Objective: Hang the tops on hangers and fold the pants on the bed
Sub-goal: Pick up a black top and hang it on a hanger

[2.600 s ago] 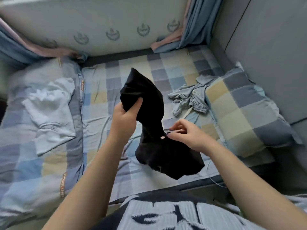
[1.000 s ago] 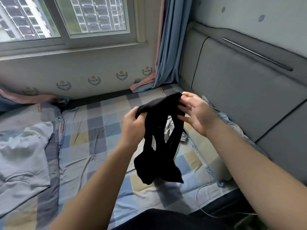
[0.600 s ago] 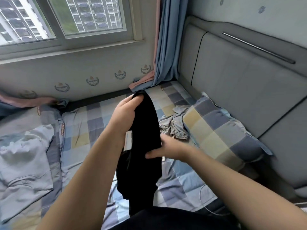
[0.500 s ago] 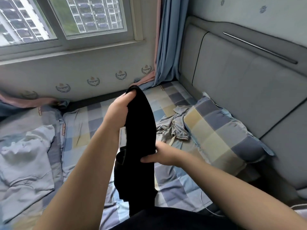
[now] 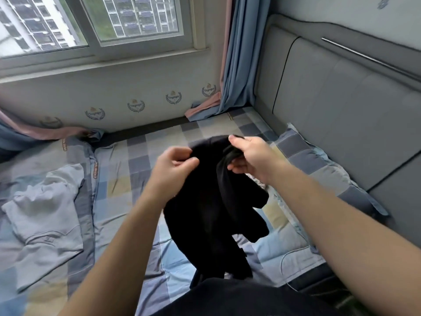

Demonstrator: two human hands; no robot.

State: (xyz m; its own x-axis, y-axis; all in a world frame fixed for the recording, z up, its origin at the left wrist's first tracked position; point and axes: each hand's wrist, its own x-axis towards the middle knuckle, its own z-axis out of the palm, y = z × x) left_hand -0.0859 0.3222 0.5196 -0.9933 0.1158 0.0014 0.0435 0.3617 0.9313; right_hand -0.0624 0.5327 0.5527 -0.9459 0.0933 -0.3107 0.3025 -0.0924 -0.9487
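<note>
A black garment [image 5: 211, 208] hangs in the air above the checked bed [image 5: 141, 160], bunched and dangling toward my body. My left hand [image 5: 173, 167] pinches its upper left edge between thumb and curled fingers. My right hand [image 5: 248, 156] grips the upper right edge, fingers curled round a fold of the cloth. A light grey top [image 5: 43, 217] lies crumpled on the left of the bed. Only a sliver of a grey patterned garment [image 5: 258, 184] shows behind the black cloth, under my right wrist.
A checked pillow [image 5: 319, 169] leans against the grey padded headboard [image 5: 341, 115] on the right. A window [image 5: 95, 21] and a blue curtain [image 5: 239, 53] stand behind the bed. A thin white cable [image 5: 289, 254] lies near the bed's front edge.
My right hand has gone from the middle of the black garment up to its top edge. My left hand has dropped a little, and the cloth now spreads between both hands.
</note>
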